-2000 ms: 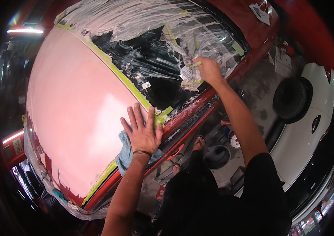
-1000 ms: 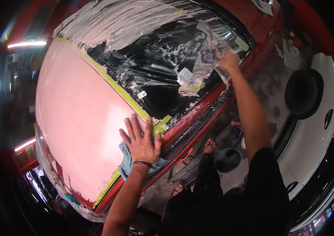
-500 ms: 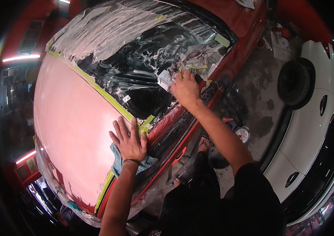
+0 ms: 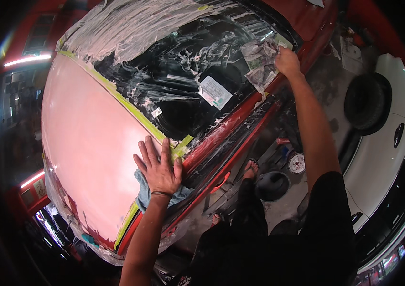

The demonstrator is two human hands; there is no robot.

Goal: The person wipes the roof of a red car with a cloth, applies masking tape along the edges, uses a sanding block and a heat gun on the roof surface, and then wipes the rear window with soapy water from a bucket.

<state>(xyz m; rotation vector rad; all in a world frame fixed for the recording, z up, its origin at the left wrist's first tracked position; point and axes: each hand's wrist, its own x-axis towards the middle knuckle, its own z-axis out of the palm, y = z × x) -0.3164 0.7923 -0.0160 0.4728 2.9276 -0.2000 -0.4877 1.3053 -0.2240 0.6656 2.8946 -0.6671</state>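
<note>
Dark glass (image 4: pixel 183 71); crumpled sheet (image 4: pixel 260 61) in right grip (image 4: pixel 288 62), extending left.

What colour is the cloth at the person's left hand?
The cloth by the left hand is greyish blue, best seen in the head view.

I wear a black shirt (image 4: pixel 279 260), its loose short sleeve (image 4: pixel 325 198) leaving my right forearm (image 4: pixel 310 124) bare. A thin dark band (image 4: pixel 161 193) circles the wrist (image 4: pixel 160 198) of my left grip (image 4: pixel 160 171). My trousers (image 4: pixel 249 207) are black too, above open sandals (image 4: pixel 252 165) with dark straps.
</note>
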